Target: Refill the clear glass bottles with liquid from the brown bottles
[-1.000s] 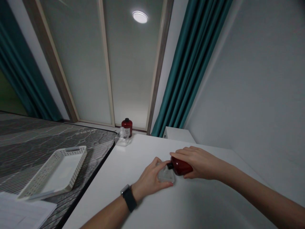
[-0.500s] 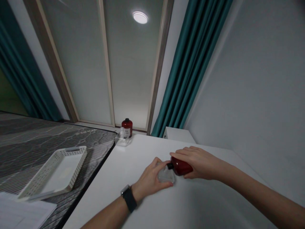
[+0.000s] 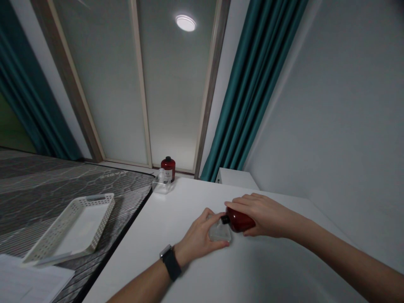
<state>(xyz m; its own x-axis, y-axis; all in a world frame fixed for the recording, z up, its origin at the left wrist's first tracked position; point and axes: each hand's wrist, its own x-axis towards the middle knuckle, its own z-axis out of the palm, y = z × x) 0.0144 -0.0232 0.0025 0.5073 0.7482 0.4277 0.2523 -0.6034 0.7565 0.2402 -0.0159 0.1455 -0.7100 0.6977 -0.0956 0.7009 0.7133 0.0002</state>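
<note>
My right hand (image 3: 257,214) is wrapped round a dark red bottle (image 3: 238,220), tipped on its side with its black neck to the left. That neck lies at the upper rim of a small clear box (image 3: 220,232), close to my left thumb. Around the box, my left hand (image 3: 202,235) grips its sides between thumb and fingers. A dark watch sits on the left wrist. I cannot make out whether liquid is passing from the bottle into the box.
On the white table's (image 3: 189,202) far left corner stand another red bottle (image 3: 168,166) with a pale label and a clear container (image 3: 162,186). A white perforated basket (image 3: 72,229) and paper sheets (image 3: 34,280) lie on the grey patterned surface (image 3: 132,185) at left.
</note>
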